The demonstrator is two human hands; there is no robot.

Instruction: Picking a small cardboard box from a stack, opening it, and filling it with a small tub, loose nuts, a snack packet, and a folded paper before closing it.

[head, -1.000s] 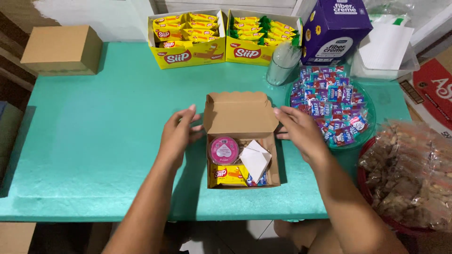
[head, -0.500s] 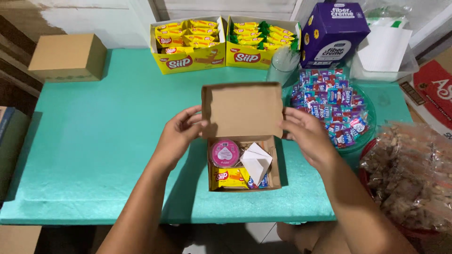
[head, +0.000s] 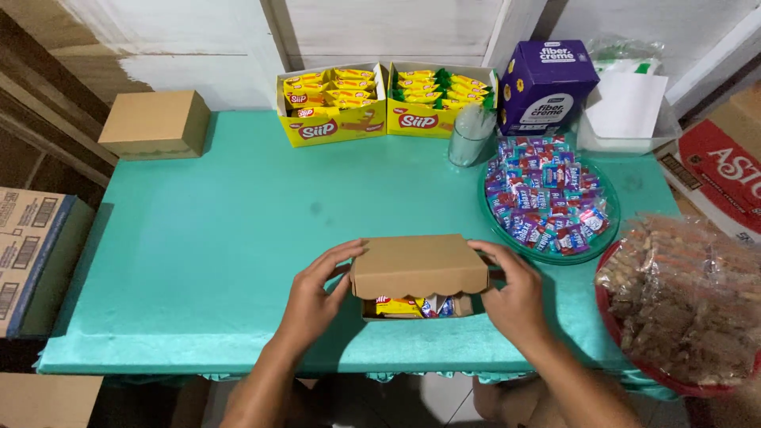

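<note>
**Both hands on lid of brown snack box**

The brown cardboard box [head: 418, 273] sits near the front edge of the green table [head: 198, 238]. Left hand [head: 313, 297] clasps the lid's left side, fingers curled over its top corner; right hand [head: 514, 295] clasps the right side likewise. The lid [head: 418, 264] is lowered but not seated: a yellow snack packet [head: 394, 306] shows in the gap below it. Right of the box, a green tray of wrapped candies [head: 547, 198]. Behind the box, two yellow display cartons [head: 372, 99].
</note>
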